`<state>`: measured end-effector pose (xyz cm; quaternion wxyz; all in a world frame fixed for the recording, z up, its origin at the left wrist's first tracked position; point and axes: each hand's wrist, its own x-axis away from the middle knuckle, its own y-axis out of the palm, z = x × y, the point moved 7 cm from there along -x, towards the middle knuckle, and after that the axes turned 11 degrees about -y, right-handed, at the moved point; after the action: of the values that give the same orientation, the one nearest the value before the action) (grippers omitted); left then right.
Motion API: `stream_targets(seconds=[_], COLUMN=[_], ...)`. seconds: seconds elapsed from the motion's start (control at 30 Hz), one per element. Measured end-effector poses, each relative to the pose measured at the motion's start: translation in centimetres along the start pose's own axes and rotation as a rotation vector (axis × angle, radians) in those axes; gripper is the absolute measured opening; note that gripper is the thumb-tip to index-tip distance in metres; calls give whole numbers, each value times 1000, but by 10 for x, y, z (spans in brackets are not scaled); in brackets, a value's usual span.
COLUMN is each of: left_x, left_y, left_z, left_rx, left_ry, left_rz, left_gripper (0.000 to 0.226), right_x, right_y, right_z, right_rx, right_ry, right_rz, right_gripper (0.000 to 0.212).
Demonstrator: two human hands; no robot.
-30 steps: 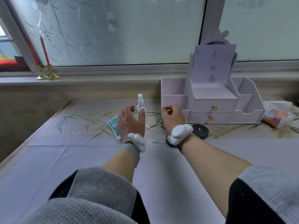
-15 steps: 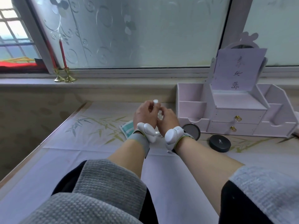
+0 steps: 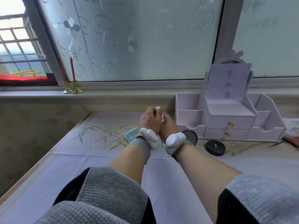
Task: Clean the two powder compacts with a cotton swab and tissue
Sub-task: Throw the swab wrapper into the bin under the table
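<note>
While apparently prepping, yet to touch either compact.
Clasps spray bottle [image 3: 158, 109] in left grip [image 3: 149, 121], curls right grip [image 3: 168, 126] beside it, contents hidden, leaves grey-faced compact [image 3: 190, 136] and black compact [image 3: 215, 147] on surface [image 3: 161, 183] beside right wrist.

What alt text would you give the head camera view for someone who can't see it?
A person's left hand grips a small spray bottle above a table, the right hand close beside it. A grey compact and a black compact lie to the right before a white drawer organizer.
</note>
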<state>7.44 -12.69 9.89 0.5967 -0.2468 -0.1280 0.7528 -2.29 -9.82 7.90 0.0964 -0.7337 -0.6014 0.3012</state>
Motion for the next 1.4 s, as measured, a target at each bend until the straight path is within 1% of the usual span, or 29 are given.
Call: stream_targets(seconds=[0.03,0.1,0.17,0.23,0.27,0.3,0.37,0.47,0.53,0.63,0.7,0.77,0.87,1.0,1.1,1.2,1.27,1.4], left_x=[4,11,18,17,14,9,3,3,10,22,28,33,33,25,19,18,14,5], left_y=[-1,0,-3,-20,-31,-40,-51,-49,-39,-26,-20,-13,-9,2,19,39,48,61], left_z=[4,9,15,21,25,31,39,24,0,-26,-36,-44,-51,-59,-56,-45,-42,-44], left_rx=[-11,-6,109,322,373,360,297,243,214,133,105,58,12,-62,-272,-459,-522,-586], left_ry=[11,21,-29,-125,-152,-156,-125,-95,-119,-135,-166,-211,-256,-286,-206,-73,-35,-21], left_rz=[-4,-15,15,142,214,247,235,180,143,105,76,45,43,-28,-116,-177,-185,-194], left_gripper=[31,30,29,33,37,39,40,44,43,30,25,27,30,33,35,26,22,20], right_x=[6,12,19,33,41,50,58,56,55,55,53,48,42,31,24,19,15,9], right_y=[-5,-15,-20,-15,-11,-11,-12,-22,-34,-42,-47,-52,-55,-59,-62,-62,-63,-70], right_z=[-6,-6,-6,-10,-6,-5,5,11,10,9,12,16,23,28,33,38,41,46], right_rx=[19,18,-12,-5,-22,-48,-87,-90,-95,-56,-14,-6,2,97,111,103,71,35], right_ry=[0,50,65,33,43,62,124,124,102,49,53,56,64,26,10,8,10,2], right_rz=[10,79,112,77,82,116,187,211,247,262,276,290,305,287,269,275,279,279], right_gripper=[13,22,26,31,31,31,30,23,22,18,17,19,19,20,20,20,19,18])
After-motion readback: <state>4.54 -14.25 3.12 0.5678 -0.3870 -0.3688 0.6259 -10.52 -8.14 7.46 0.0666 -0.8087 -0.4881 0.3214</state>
